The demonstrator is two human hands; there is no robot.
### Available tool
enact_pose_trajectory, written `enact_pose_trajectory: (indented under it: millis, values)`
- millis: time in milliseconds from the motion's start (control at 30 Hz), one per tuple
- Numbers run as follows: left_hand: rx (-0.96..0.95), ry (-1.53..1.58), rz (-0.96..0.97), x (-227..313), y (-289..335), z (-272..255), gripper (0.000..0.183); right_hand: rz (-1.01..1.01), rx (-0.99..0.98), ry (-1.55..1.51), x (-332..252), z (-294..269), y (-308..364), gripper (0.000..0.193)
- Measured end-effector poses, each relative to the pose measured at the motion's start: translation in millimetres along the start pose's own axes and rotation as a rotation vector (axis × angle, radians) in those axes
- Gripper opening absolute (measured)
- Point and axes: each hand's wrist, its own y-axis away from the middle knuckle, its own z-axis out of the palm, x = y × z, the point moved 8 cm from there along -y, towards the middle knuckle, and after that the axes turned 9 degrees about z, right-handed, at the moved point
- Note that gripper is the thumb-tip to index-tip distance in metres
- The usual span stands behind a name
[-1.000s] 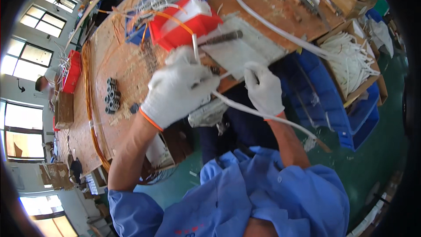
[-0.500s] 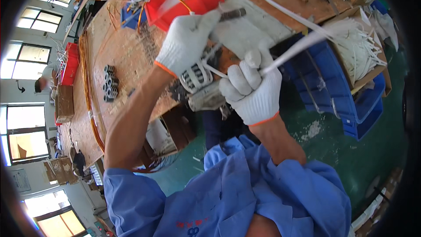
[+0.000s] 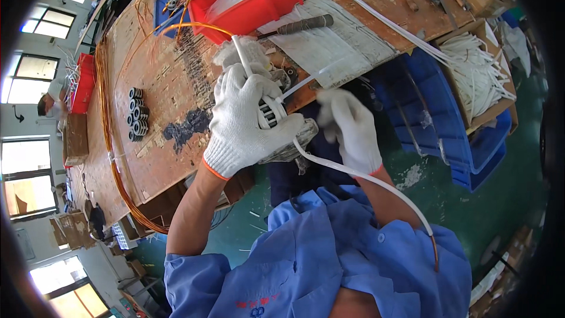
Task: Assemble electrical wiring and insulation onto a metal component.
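Observation:
My left hand (image 3: 241, 121), in a white knit glove with an orange cuff, is wrapped round a ring-shaped core (image 3: 269, 112) with dark slots and white wrapping. The hand covers much of the core. From it a white sleeve (image 3: 365, 175) curves across my right forearm, with bare copper wire showing at its far end. A second white sleeve (image 3: 240, 53), with orange wire coming out of it, rises behind my left fingers. My gloved right hand (image 3: 351, 129) hovers right of the core, apart from it, its fingers smeared by motion.
Beyond the hands are a red bin (image 3: 250, 9) and a dark-handled tool (image 3: 306, 24) on the wooden bench (image 3: 182, 85). Several small ring parts (image 3: 138, 115) stand at left, beside a copper wire bundle (image 3: 105, 112). At right, a box of white sleeves (image 3: 474, 65) sits by a blue bin (image 3: 424, 106).
My left hand has come down onto the core. My right hand has let go of the white strand it gripped and moved slightly right. A wire-filled sleeve now hangs toward the lower right.

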Motion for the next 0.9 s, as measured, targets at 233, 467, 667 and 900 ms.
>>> enact_pose_trajectory:
  millis: [233,467,667,900]
  values:
    - [0.102,0.04,0.04,-2,-3,-1,0.045,-0.337,-0.375,0.038,-68,73,-4,0.041]
    - [0.127,0.071,-0.019,-8,-2,1,0.039,-0.263,-0.351,0.15,-71,82,-7,0.043]
    - [-0.158,-0.011,0.021,-1,-4,-15,0.074,-0.34,-0.514,-0.023,-88,66,2,0.05]
    - [-0.219,-0.604,0.821,45,-18,-41,0.059,-0.095,-0.084,0.19,129,1,-14,0.043]
